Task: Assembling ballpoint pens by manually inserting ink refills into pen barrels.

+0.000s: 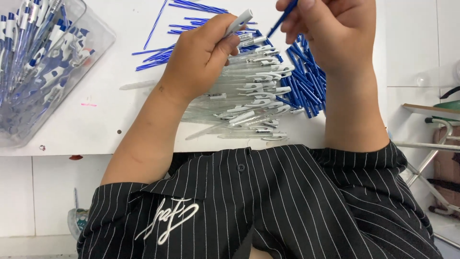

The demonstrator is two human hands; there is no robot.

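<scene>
My left hand (pixel 201 55) is closed around a clear pen barrel with a white cap end (pixel 239 21), held above the white table (pixel 96 110). My right hand (pixel 335 33) pinches a thin blue refill (pixel 282 18), its tip pointing toward the barrel's end. Below both hands lies a pile of clear pen barrels with white clips (pixel 249 103). A heap of blue pen parts (pixel 306 86) sits under my right wrist. Loose blue refills (pixel 191 14) are spread at the table's far side.
A clear plastic bin (pixel 28 72) with several blue-and-white pens stands at the left. A single clear barrel (pixel 136 85) lies apart on the table. A metal-framed stand (pixel 431 153) is at the right, beyond the table edge.
</scene>
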